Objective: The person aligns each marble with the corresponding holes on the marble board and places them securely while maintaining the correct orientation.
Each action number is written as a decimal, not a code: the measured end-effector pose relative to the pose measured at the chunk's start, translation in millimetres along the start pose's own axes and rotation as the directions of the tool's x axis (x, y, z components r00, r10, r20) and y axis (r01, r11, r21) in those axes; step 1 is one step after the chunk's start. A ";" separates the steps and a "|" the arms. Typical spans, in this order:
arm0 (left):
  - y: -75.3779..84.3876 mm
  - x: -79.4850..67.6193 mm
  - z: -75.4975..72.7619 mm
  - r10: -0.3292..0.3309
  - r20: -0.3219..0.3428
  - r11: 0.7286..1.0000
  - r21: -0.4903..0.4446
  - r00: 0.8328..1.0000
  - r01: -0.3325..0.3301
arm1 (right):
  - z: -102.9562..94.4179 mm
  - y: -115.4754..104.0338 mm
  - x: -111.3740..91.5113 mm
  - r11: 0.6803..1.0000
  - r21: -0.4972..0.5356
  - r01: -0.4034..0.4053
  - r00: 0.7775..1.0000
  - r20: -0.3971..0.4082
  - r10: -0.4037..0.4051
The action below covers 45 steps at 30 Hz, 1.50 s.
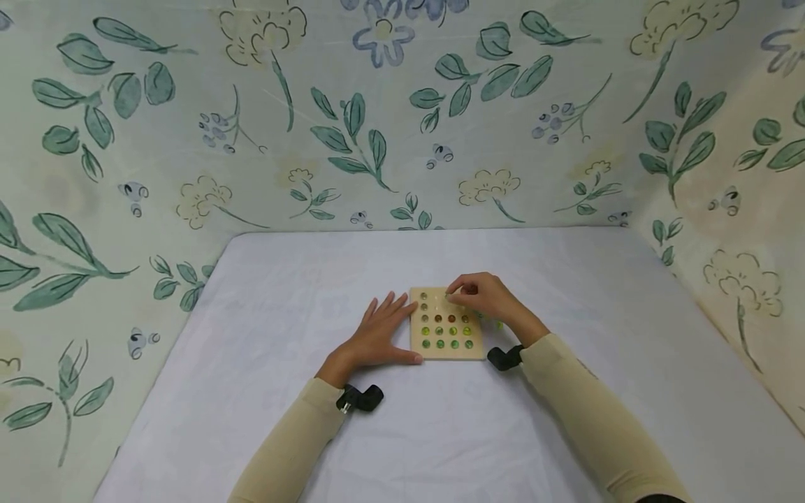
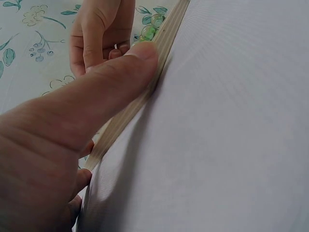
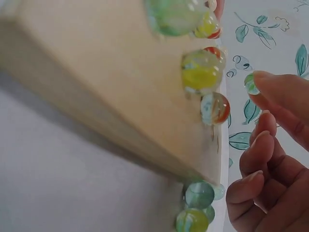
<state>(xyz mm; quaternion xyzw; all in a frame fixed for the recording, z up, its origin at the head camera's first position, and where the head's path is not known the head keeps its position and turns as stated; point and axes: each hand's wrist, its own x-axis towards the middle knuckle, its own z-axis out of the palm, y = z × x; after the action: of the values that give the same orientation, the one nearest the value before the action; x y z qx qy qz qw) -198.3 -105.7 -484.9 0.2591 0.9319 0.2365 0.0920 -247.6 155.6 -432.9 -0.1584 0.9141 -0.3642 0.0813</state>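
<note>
A square pale wooden board (image 1: 447,337) lies on the table, with rows of coloured glass marbles (image 1: 438,318) seated in it. My left hand (image 1: 377,335) is spread along its left side, fingertips at the edge. In the left wrist view the left thumb (image 2: 111,79) presses on the near edge of the board. Over the far part of the board, my right hand (image 1: 487,297) pinches a green marble (image 3: 250,84) between thumb and forefinger; its other fingers are curled. The marble is held above the board, apart from it.
Several loose marbles (image 3: 199,194) lie on the cloth just beyond the board's right edge, partly hidden by the right hand in the head view. A white cloth (image 1: 302,279) covers the table. Behind it hangs a flower-patterned backdrop (image 1: 377,188).
</note>
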 end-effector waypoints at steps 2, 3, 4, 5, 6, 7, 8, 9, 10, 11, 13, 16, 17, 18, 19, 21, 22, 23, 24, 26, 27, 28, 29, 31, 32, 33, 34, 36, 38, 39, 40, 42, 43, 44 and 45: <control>1.1 0.0 -0.6 -0.001 0.001 1.000 -0.003 1.000 0.001 | 1.4 -1.2 1.2 1.000 0.005 -0.002 1.000 0.014 0.002; 1.6 0.0 -0.8 -0.004 0.003 1.000 -0.004 1.000 0.004 | 2.0 -2.0 1.5 1.000 0.008 -0.006 1.000 0.021 0.005; 2.0 0.1 -0.9 -0.005 0.004 1.000 -0.004 1.000 0.005 | 2.7 -2.5 2.1 1.000 0.011 -0.010 1.000 0.027 0.009; 2.3 0.2 -1.1 -0.008 0.008 1.000 -0.001 1.000 0.008 | 3.3 -3.0 2.5 1.000 0.015 -0.016 0.999 0.033 0.015; 2.9 0.0 -1.4 -0.009 0.011 1.000 0.000 1.000 0.009 | 3.8 -3.4 2.8 1.000 0.015 -0.019 0.999 0.041 0.018; 3.2 -0.1 -1.6 -0.008 0.010 1.000 0.000 1.000 0.008 | 4.2 -3.8 2.9 1.000 0.015 -0.019 0.999 0.049 0.019; 3.5 -0.4 -1.8 -0.007 0.012 1.000 0.002 1.000 0.007 | 4.6 -4.2 3.2 1.000 0.016 -0.020 0.998 0.055 0.019; 3.9 -0.6 -2.1 -0.007 0.012 1.000 0.002 1.000 0.007 | 5.0 -4.6 3.5 1.000 0.018 -0.024 0.998 0.060 0.023; 4.2 -0.9 -2.5 -0.006 0.012 1.000 0.001 1.000 0.006 | 5.4 -4.9 3.8 0.999 0.019 -0.026 0.998 0.065 0.024; 4.5 -1.2 -3.0 -0.007 0.013 1.000 0.000 1.000 0.007 | 5.5 -5.4 4.0 1.000 0.020 -0.023 0.997 0.073 0.022; 4.8 -1.7 -3.7 -0.007 0.015 1.000 0.000 1.000 0.007 | 6.0 -6.1 4.6 0.999 0.028 -0.030 0.996 0.086 0.027; 4.7 -2.0 -4.2 -0.001 0.010 1.000 0.000 1.000 0.001 | 6.5 -6.2 5.2 0.999 0.033 -0.028 0.994 0.109 0.024; 4.5 -2.1 -4.2 0.002 0.007 1.000 0.000 1.000 -0.002 | 6.7 -6.0 5.3 0.999 0.035 -0.025 0.993 0.116 0.021; 4.2 -2.1 -4.1 0.004 0.005 1.000 0.001 1.000 -0.004 | 7.0 -5.9 5.4 0.999 0.038 -0.025 0.993 0.120 0.021; 3.9 -2.0 -3.9 0.006 0.004 1.000 0.001 1.000 -0.006 | 7.4 -5.6 5.4 0.999 0.040 -0.022 0.992 0.125 0.017; 3.2 -1.6 -3.5 0.005 0.005 1.000 0.003 1.000 -0.005 | 7.9 -5.5 5.3 0.999 0.046 -0.012 0.991 0.135 0.005; 2.9 -1.3 -3.2 0.003 0.006 1.000 0.002 1.000 -0.003 | 8.6 -5.4 5.5 0.999 0.046 -0.013 0.991 0.135 0.006; 2.5 -1.0 -2.9 0.002 0.007 1.000 0.002 1.000 -0.002 | 9.1 -5.0 5.8 0.999 0.044 -0.010 0.991 0.137 0.004; 2.4 -0.7 -2.6 0.000 0.010 1.000 0.002 1.000 0.000 | 9.7 -4.9 6.1 0.999 0.042 -0.010 0.990 0.139 0.005; 2.2 -0.5 -2.2 0.003 0.007 1.000 -0.001 1.000 -0.003 | 10.7 -4.3 6.9 0.999 0.032 -0.011 0.990 0.144 0.006; 2.3 -0.5 -2.1 0.004 0.006 1.000 -0.002 1.000 -0.004 | 11.1 -4.4 7.3 1.000 0.026 -0.010 0.989 0.148 0.006; 2.3 -0.5 -2.1 0.005 0.007 1.000 0.000 1.000 -0.005 | 11.7 -4.2 7.6 1.000 0.024 -0.016 0.989 0.149 0.013; 2.5 -0.7 -2.1 0.006 0.007 1.000 0.002 1.000 -0.006 | 12.1 -4.0 8.0 1.000 0.024 -0.017 0.988 0.152 0.014; 2.7 -0.9 -2.1 0.008 0.005 1.000 0.001 1.000 -0.008 | 12.5 -3.9 8.2 1.000 0.025 -0.014 0.988 0.154 0.010; 2.7 -1.0 -2.2 0.009 0.004 1.000 0.001 1.000 -0.009 | 12.6 -3.7 8.2 1.000 0.026 -0.009 0.988 0.154 0.005; 2.7 -1.0 -2.3 0.008 0.006 1.000 0.002 1.000 -0.008 | 12.7 -3.4 8.2 1.000 0.029 -0.003 0.988 0.153 -0.001; 2.7 -1.0 -2.3 0.009 0.005 1.000 0.001 1.000 -0.009 | 12.8 -2.7 8.4 1.000 0.030 -0.001 0.988 0.152 -0.004; 2.5 -0.8 -2.2 0.010 0.003 1.000 0.000 1.000 -0.010 | 13.0 -1.8 8.6 0.999 0.031 0.009 0.989 0.150 -0.014; 2.2 -0.4 -1.9 0.013 0.002 1.000 0.002 1.000 -0.013 | 13.2 -1.3 8.9 0.999 0.031 0.011 0.989 0.148 -0.015; 2.1 -0.3 -1.8 0.014 0.001 1.000 0.003 1.000 -0.014 | 13.5 -1.3 9.1 0.999 0.032 0.008 0.989 0.148 -0.013; 2.0 -0.1 -1.9 0.013 0.002 1.000 0.005 1.000 -0.013 | 13.8 -1.2 9.3 0.999 0.033 0.004 0.989 0.150 -0.009; 2.0 0.0 -2.0 0.011 0.003 1.000 0.009 1.000 -0.011 | 14.4 -1.6 9.1 0.999 0.032 0.004 0.988 0.153 -0.009; 2.1 0.0 -2.1 0.011 0.003 1.000 0.010 1.000 -0.011 | 14.8 -1.8 9.3 0.999 0.033 -0.003 0.988 0.155 -0.002; 2.2 0.0 -2.3 0.011 0.003 1.000 0.012 1.000 -0.011 | 15.0 -2.0 9.3 0.999 0.033 -0.006 0.988 0.156 0.001; 2.2 0.0 -2.5 0.009 0.005 1.000 0.012 1.000 -0.009 | 15.2 -2.0 9.4 0.999 0.033 -0.008 0.987 0.158 0.003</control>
<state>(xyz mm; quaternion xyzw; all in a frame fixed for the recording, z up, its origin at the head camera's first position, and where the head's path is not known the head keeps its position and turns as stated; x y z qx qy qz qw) -198.1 -105.1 -481.6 0.2645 0.9319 0.2306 0.0917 -252.0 141.2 -442.9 -0.1829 0.8990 -0.3656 0.1569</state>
